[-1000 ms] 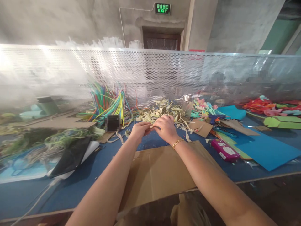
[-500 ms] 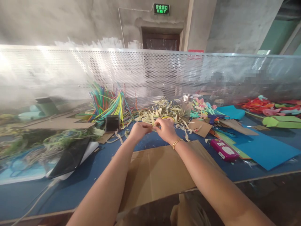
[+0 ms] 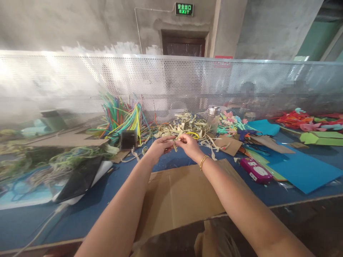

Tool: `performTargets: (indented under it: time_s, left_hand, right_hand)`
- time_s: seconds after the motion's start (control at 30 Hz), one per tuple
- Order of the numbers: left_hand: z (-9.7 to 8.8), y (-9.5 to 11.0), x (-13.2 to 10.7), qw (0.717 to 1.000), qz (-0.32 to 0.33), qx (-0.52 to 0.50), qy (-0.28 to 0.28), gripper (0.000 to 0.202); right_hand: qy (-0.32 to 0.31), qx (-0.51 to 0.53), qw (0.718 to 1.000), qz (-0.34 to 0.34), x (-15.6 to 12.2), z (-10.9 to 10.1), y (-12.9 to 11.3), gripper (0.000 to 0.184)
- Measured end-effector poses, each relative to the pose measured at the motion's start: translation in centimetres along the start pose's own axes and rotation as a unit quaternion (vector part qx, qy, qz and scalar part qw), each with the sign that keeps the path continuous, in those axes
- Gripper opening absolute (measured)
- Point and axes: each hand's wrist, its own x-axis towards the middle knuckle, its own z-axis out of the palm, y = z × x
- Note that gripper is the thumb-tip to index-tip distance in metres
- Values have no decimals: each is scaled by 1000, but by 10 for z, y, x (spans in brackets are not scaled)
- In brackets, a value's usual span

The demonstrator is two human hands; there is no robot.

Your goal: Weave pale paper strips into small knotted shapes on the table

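My left hand (image 3: 158, 147) and my right hand (image 3: 189, 144) meet above the blue table (image 3: 115, 185), fingertips pinched together on a pale yellow paper strip (image 3: 174, 144). A gold bracelet (image 3: 203, 161) circles my right wrist. Just behind the hands lies a heap of pale yellow paper strips (image 3: 184, 129). A brown cardboard sheet (image 3: 177, 196) lies under my forearms.
Coloured sticks (image 3: 122, 117) fan out at the back left beside a small dark box (image 3: 128, 140). A metal-capped jar (image 3: 213, 119), paper flowers (image 3: 233, 123), a pink case (image 3: 255, 170) and blue paper sheets (image 3: 302, 171) lie right. A perforated metal screen (image 3: 171, 85) closes the back.
Both hands have lifted slightly off the table and turned, the right palm rolling upward, still pinching the strip between them.
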Motion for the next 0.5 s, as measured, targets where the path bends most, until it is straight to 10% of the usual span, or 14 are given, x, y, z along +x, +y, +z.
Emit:
performTargets:
  time_s: [0.5]
  left_hand:
    - [7, -7, 4, 996, -24, -80, 19, 31]
  right_hand:
    - [40, -54, 997, 34, -1, 5, 3, 19]
